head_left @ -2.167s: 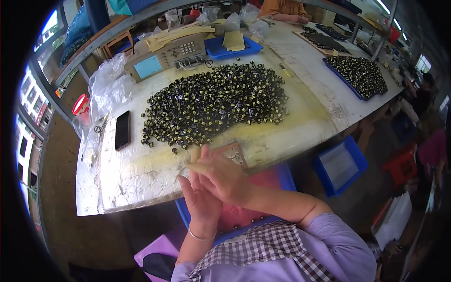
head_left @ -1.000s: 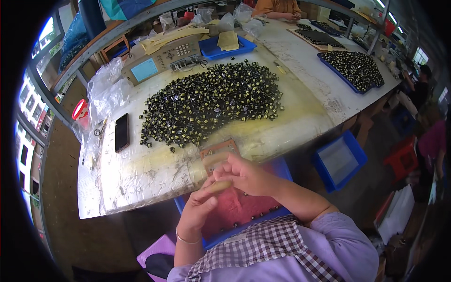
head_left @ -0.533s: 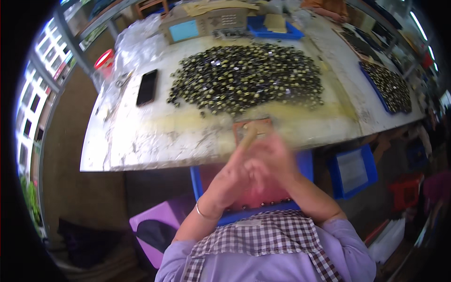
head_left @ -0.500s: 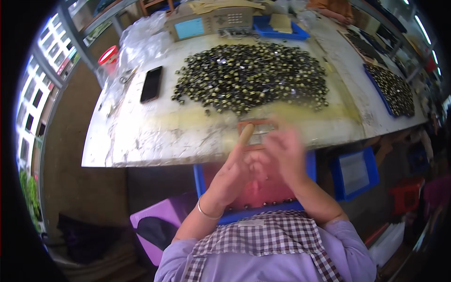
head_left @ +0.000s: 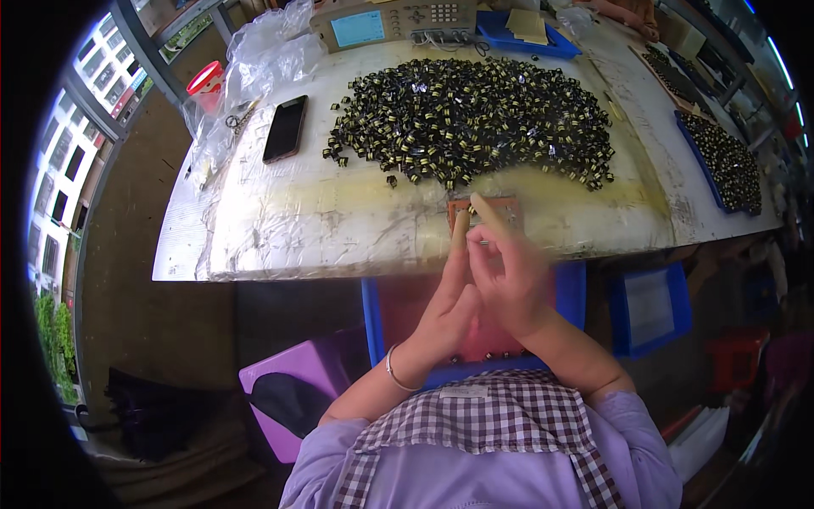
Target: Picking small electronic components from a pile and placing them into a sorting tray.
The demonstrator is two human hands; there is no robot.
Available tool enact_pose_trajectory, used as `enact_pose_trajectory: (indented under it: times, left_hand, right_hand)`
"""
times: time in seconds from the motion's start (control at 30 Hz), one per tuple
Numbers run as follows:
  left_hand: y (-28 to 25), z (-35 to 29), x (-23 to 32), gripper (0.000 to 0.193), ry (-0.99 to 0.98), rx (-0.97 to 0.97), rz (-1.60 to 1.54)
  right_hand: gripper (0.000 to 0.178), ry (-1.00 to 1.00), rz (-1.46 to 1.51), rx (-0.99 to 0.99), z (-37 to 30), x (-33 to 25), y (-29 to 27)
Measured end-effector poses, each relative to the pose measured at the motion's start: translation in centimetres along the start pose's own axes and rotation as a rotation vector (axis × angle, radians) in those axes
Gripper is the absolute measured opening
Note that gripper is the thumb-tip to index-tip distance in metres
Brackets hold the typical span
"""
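A small orange-framed plate (head_left: 455,206) with a metallic middle lies near the table's front edge, partly covered by my hands. My left hand (head_left: 445,318) has its covered forefinger stretched out, its tip resting at the plate; the thumb stands apart. Close against it, my right hand (head_left: 513,284) is blurred, its thumb and fingers drawn together and a covered forefinger reaching over the plate. A tiny dark piece (head_left: 472,209) shows between the two forefinger tips; which finger bears it I cannot tell. Just beyond lies a wide heap of small black-and-yellow components (head_left: 475,123).
Left of the heap lies a black phone (head_left: 286,129), beside scissors (head_left: 240,117) and a red-rimmed cup (head_left: 206,81). A bench instrument (head_left: 394,24) and blue tray (head_left: 530,36) stand behind. Below the edge sits a blue-rimmed bin (head_left: 371,318). Another person's arm (head_left: 623,13) shows far right.
The right hand has come in closer to the left, its forefinger now over the plate. Both hands sit a little further right and higher as the whole view has shifted.
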State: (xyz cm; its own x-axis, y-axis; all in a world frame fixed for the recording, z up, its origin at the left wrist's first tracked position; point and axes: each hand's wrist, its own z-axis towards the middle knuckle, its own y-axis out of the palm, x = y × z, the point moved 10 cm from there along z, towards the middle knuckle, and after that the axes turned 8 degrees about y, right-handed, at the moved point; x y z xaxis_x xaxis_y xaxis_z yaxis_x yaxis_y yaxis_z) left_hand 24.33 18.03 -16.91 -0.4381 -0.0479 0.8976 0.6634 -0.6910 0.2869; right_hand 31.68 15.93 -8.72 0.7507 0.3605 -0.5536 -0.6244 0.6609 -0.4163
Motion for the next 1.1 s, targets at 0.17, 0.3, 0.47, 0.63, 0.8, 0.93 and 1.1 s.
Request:
enact_pose_trajectory:
  times: [0.17,0.3,0.47,0.63,0.8,0.93,1.1]
  left_hand:
    - [-0.3,0.3,0.3,0.077,0.012,0.037,-0.004]
    - [0.2,0.6,1.9,0.071,0.157,0.028,0.174]
    - [0.1,0.2,0.9,0.07,0.068,0.116,-0.012]
    - [-0.3,0.8,-0.7,0.067,-0.01,0.253,-0.461]
    - [-0.8,0.7,-0.2,0.059,-0.022,0.215,-0.607]
    - [-2.0,0.6,-0.2,0.054,-0.136,0.177,-0.231]
    - [-5.6,1.6,2.4,0.045,0.162,0.525,-0.179]
  right_hand:
    - [0.038,0.039,0.083,-0.024,-0.3,0.1,0.2]
    - [0.035,-0.035,-0.039,0.016,-0.4,-0.6,0.1]
    - [0.043,0.126,-0.018,-0.128,-0.7,0.6,1.4]
    - [0.052,0.097,0.023,-0.201,-0.8,0.4,2.2]
    - [0.05,-0.097,-0.09,-0.093,-1.4,-1.5,1.6]
    - [0.05,0.029,0.027,-0.238,-2.4,-0.5,2.3]
    - [0.057,0.48,0.697,-0.572,-3.4,3.0,3.8]
